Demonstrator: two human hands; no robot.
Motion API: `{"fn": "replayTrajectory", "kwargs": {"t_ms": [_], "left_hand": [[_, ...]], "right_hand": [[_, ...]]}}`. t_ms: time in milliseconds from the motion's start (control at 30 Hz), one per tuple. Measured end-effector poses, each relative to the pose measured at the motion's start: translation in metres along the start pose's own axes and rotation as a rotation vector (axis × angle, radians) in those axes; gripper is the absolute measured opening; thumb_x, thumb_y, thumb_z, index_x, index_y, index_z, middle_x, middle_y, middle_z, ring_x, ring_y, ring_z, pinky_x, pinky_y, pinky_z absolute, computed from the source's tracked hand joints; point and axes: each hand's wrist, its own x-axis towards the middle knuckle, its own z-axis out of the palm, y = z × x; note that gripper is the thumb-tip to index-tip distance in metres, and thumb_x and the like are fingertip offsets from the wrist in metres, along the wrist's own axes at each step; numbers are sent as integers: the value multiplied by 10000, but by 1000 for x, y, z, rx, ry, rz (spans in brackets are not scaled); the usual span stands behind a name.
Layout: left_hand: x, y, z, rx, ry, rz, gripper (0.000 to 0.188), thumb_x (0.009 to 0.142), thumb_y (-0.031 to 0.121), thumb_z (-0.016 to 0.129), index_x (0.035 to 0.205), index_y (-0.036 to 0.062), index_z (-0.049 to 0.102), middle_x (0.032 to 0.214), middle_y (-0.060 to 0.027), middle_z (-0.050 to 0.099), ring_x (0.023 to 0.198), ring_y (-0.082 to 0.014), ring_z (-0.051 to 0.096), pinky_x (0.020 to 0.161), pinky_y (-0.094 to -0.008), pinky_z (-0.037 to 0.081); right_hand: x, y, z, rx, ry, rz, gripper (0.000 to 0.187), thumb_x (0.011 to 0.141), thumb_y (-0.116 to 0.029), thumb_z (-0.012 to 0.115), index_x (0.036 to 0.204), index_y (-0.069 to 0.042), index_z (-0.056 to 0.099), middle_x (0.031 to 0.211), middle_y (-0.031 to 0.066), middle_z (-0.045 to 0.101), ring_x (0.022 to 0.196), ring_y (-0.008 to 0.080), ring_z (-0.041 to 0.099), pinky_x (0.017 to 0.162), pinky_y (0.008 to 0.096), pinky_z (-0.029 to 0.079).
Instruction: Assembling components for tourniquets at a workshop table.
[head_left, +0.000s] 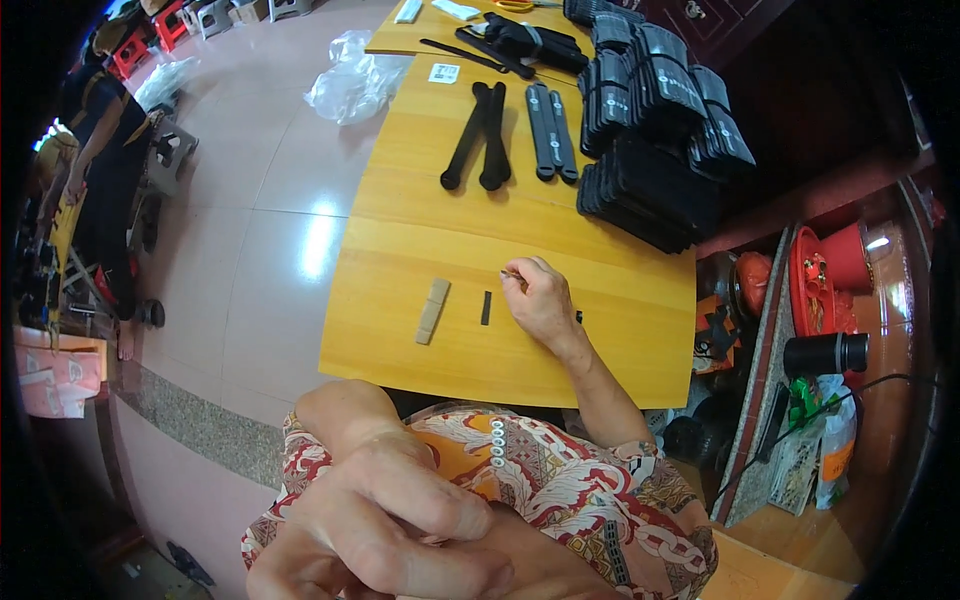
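Observation:
My left hand [380,510] is raised close in front of my chest, large in the view. Its fingers are bent and somewhat apart, with nothing visible in them; some fingertips are hidden. On the yellow table my right hand [540,300] rests with its fingers curled in a pinch. A tiny dark bit shows at the fingertips, too small to name. Just left of that hand lies a short narrow dark strip [486,308]. Farther left is a longer flat tan strip [433,311] with crosswise lines.
Black straps with rounded ends [477,140] and grey-labelled straps [551,132] lie farther back. Bundled black packs [650,90] are stacked at the table's back right. A plastic bag [355,80] is on the floor. Another person [100,160] works at far left.

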Motion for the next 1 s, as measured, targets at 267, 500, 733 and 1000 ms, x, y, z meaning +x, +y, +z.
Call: {"fn": "replayTrajectory", "kwargs": {"t_ms": [267, 500, 733, 1000], "left_hand": [[1, 28, -19, 49, 140, -183, 170, 813, 276, 550, 852, 177, 418, 680, -96, 534, 626, -224, 464, 504, -295, 311], [16, 10, -19, 294, 419, -178, 191, 831, 268, 598, 962, 162, 508, 716, -61, 558, 638, -199, 501, 548, -290, 417], [30, -14, -32, -113, 477, -173, 165, 776, 123, 651, 927, 148, 590, 895, -93, 591, 773, -215, 543, 686, -339, 469], [22, -18, -104, -171, 326, -237, 81, 794, 119, 608, 857, 79, 578, 878, -95, 552, 805, -222, 533, 655, -319, 446]], "right_hand": [[24, -18, 31, -15, -107, -15, 105, 773, -70, 583, 814, 27, 586, 758, 163, 600, 698, 287, 599, 618, 340, 467], [40, -22, 51, -6, -138, 106, 142, 781, -141, 566, 808, -5, 596, 797, 160, 611, 741, 317, 596, 649, 376, 467], [41, -4, 58, 138, -101, 265, 130, 808, -121, 594, 795, 8, 602, 641, -15, 545, 611, 52, 484, 566, 212, 404], [46, -5, 52, 409, -159, 407, 110, 830, -91, 578, 801, 13, 600, 651, -61, 496, 586, 22, 411, 516, 177, 337]]}}
